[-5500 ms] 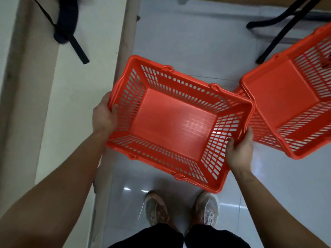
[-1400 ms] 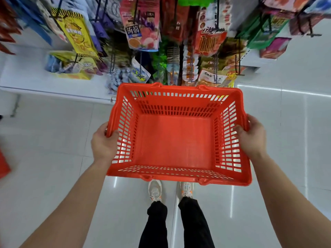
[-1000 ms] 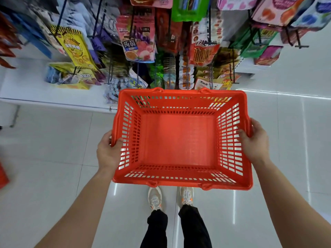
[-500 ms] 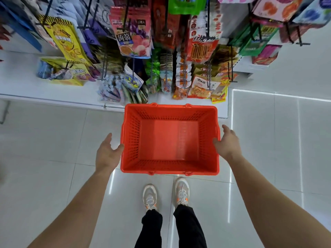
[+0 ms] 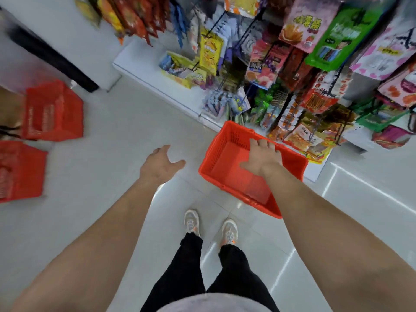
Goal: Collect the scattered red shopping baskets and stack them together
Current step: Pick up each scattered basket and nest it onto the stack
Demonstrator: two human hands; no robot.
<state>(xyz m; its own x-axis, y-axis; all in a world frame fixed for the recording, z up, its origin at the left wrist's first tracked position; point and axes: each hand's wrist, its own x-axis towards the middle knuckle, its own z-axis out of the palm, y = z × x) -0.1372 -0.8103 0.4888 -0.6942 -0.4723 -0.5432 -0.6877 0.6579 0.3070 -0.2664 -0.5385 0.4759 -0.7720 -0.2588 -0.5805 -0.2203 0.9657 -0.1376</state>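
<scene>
Basket point(image 5: 227, 170): on floor beside shelf point(image 5: 146, 70); your right arm hides part.
Right hand point(image 5: 262, 158): fingers spread over it, contact unclear.
Left hand point(image 5: 161, 165): spread wide, empty.
Other baskets point(image 5: 53, 111): two at left, blurred, one cut off.

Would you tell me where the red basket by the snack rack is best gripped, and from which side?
I'd grip the rim of the red basket at its two short ends, one hand each, coming down from above. It sits upright and open-topped, the rim forms a lip, and the snack rack crowds its far long side.
</scene>
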